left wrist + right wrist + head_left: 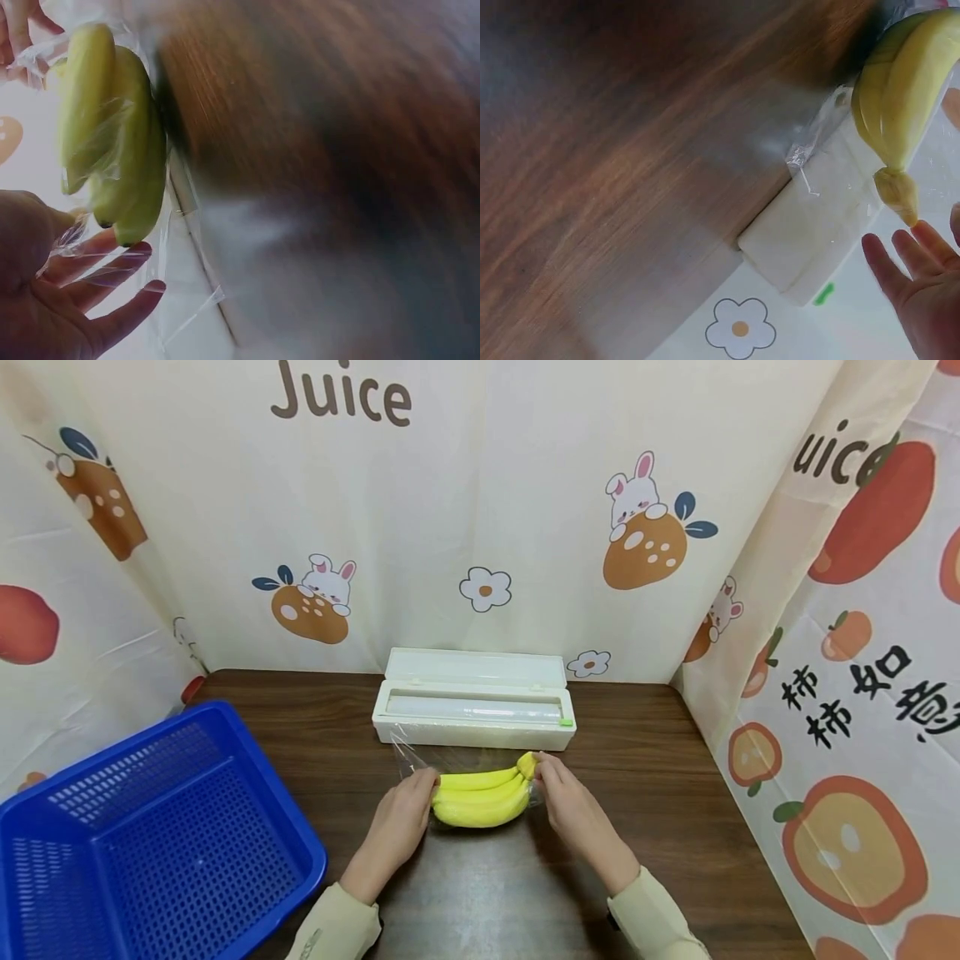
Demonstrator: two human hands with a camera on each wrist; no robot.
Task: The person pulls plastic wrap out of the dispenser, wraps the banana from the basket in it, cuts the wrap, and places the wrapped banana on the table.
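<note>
A bunch of yellow bananas (480,802) lies between the two hands, its stem toward the right. Clear cling film (402,750) wraps partly round it and runs back to a white dispenser box (472,737). At the banana tips my left hand (402,817) pinches the film between thumb and forefinger, its other fingers spread in the left wrist view. Beside the stem, my right hand (579,814) pinches film at its fingertips; the left wrist view shows film (41,54) drawn toward them. In the right wrist view, other fingertips (877,251) sit just by the stem.
The dispenser's lid (476,667) stands raised at the back, with a film roll (472,708) inside. A blue plastic basket (202,852) occupies the left side of the brown wooden table (660,777). Printed curtains (480,510) rise behind and on both sides.
</note>
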